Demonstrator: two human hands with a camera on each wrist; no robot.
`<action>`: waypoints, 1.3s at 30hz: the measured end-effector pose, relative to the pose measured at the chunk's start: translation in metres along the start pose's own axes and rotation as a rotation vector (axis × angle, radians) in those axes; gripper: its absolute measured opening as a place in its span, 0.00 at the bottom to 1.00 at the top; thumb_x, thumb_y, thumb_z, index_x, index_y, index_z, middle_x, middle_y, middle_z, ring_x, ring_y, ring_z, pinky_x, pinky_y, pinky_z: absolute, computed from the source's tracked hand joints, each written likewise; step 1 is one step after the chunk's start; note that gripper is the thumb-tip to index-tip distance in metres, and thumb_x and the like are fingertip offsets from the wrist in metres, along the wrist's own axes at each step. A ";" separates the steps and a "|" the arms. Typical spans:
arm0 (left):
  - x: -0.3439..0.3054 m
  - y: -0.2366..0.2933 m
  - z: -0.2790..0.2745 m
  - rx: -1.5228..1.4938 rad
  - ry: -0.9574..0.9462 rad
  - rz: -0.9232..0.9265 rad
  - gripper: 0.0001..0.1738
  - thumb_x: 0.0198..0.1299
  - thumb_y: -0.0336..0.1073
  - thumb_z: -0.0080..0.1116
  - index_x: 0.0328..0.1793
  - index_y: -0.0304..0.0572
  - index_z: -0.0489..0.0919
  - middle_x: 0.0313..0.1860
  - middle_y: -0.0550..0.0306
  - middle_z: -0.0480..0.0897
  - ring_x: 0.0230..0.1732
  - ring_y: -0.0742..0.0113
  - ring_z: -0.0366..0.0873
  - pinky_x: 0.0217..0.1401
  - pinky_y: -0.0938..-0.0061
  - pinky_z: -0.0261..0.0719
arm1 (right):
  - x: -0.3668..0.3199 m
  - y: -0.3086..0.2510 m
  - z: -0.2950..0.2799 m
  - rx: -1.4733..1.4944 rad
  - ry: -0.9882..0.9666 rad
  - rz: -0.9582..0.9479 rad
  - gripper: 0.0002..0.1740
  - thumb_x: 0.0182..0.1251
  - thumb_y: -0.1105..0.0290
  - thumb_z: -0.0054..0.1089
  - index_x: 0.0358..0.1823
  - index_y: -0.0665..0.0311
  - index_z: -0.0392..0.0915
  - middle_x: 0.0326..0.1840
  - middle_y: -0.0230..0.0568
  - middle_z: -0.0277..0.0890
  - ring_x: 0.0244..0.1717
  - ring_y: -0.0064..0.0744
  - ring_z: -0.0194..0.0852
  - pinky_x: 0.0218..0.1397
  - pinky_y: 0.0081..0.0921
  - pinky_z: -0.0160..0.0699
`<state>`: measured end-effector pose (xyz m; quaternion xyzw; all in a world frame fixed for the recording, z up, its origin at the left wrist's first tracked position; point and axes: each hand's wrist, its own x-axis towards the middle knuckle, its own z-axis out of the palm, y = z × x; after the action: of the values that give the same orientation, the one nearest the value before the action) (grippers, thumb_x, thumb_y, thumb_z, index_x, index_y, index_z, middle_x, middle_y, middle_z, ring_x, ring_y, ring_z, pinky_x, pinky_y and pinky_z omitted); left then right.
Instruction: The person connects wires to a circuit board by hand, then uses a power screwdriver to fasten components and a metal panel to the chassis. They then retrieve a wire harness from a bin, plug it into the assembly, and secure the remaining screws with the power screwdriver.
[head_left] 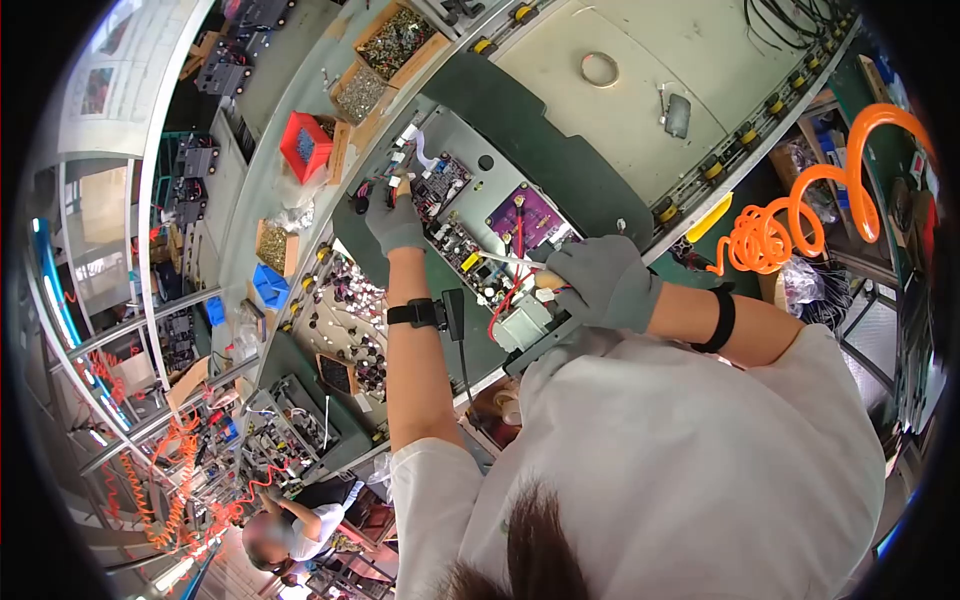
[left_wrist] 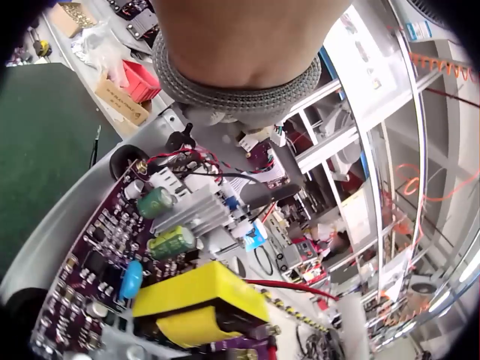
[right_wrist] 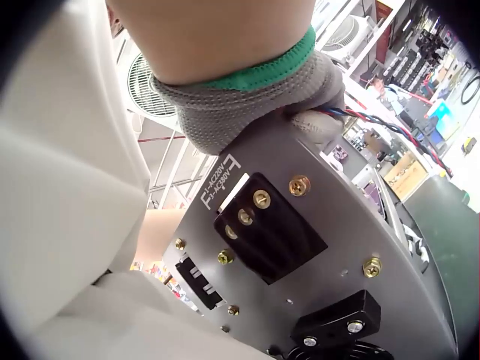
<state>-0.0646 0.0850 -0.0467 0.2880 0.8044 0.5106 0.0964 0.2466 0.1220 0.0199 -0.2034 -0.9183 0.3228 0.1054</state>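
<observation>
An open grey metal housing point(head_left: 460, 135) full of circuit boards lies between my two gloved hands. My left hand point(head_left: 397, 222) is at its far left end, fingers bent down among thin wires point(left_wrist: 202, 156) and connectors; whether it pinches one I cannot tell. My right hand point(head_left: 605, 282) is over the near right end, gripping a slender pale rod point(head_left: 512, 261) that points left across the boards. Twisted wires point(right_wrist: 390, 127) run out beneath that hand. A purple board point(head_left: 525, 215) and a yellow-wrapped transformer point(left_wrist: 180, 296) sit inside the housing. The end panel point(right_wrist: 352, 217) carries a black terminal cover point(right_wrist: 274, 229).
Green mats point(head_left: 560, 130) lie under and behind the housing. Roller rails point(head_left: 745, 135) edge the bench. A red bin point(head_left: 304, 147) and boxes of small parts point(head_left: 400, 45) stand at the far left. An orange coiled hose point(head_left: 765, 235) hangs to the right. Another person point(head_left: 290, 530) sits at the lower left.
</observation>
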 end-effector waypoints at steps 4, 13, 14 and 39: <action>-0.002 0.008 0.005 0.171 -0.060 0.096 0.18 0.55 0.30 0.60 0.52 0.32 0.78 0.42 0.50 0.82 0.41 0.68 0.78 0.45 0.77 0.73 | -0.001 -0.002 -0.003 0.029 0.031 0.005 0.14 0.52 0.58 0.58 0.34 0.60 0.73 0.26 0.38 0.72 0.27 0.39 0.74 0.28 0.37 0.71; -0.002 0.004 0.012 0.292 -0.026 0.195 0.15 0.52 0.30 0.59 0.48 0.35 0.79 0.37 0.43 0.82 0.37 0.61 0.80 0.43 0.71 0.75 | -0.001 0.004 0.004 0.062 0.039 0.013 0.13 0.52 0.58 0.57 0.32 0.60 0.73 0.25 0.39 0.72 0.26 0.40 0.75 0.28 0.38 0.71; -0.003 0.004 0.011 0.272 -0.039 0.186 0.16 0.52 0.29 0.59 0.48 0.35 0.78 0.37 0.43 0.82 0.37 0.61 0.80 0.43 0.71 0.75 | -0.001 0.005 0.005 0.063 0.039 0.014 0.13 0.52 0.58 0.57 0.32 0.60 0.73 0.25 0.39 0.72 0.26 0.40 0.75 0.28 0.38 0.71; -0.007 0.022 0.015 0.411 0.014 0.114 0.18 0.50 0.34 0.62 0.47 0.32 0.80 0.36 0.44 0.83 0.36 0.62 0.82 0.42 0.71 0.76 | -0.001 0.002 0.003 0.105 0.106 0.029 0.14 0.54 0.55 0.57 0.30 0.59 0.74 0.23 0.39 0.72 0.24 0.40 0.74 0.26 0.38 0.70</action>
<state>-0.0446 0.0996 -0.0356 0.3431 0.8746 0.3424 0.0009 0.2467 0.1213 0.0160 -0.2276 -0.8902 0.3608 0.1600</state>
